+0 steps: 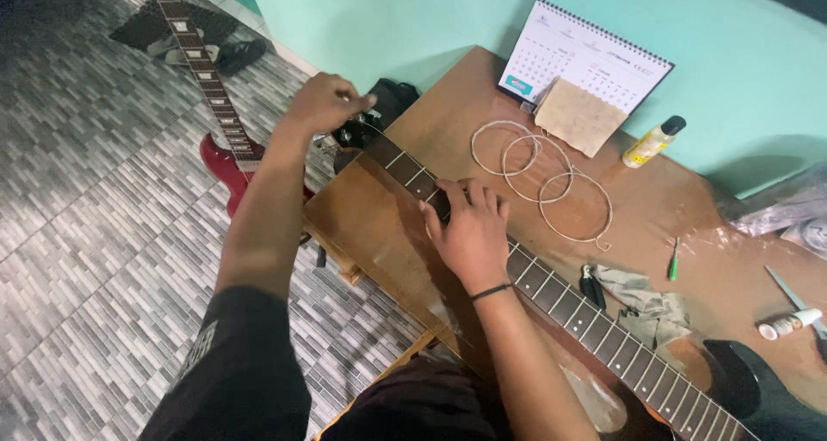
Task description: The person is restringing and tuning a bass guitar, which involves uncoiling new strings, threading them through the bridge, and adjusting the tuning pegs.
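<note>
A dark electric guitar lies across the wooden table point(663, 204), its fretted neck point(586, 312) running from lower right up to the black headstock point(366, 131) at the table's left corner. My left hand point(326, 103) is closed on the headstock, fingers at the tuning pegs. My right hand point(469, 226) rests palm down on the neck, fingers pressing the frets near the nut. A black band circles that wrist.
Three coiled strings point(538, 178) lie behind the neck. A desk calendar point(586, 58) and brown paper lean on the teal wall beside a small yellow bottle point(652, 142). A green screwdriver point(674, 260), cloth, cutters and white tube point(786, 324) lie right. A red guitar point(220, 139) rests on the tiled floor.
</note>
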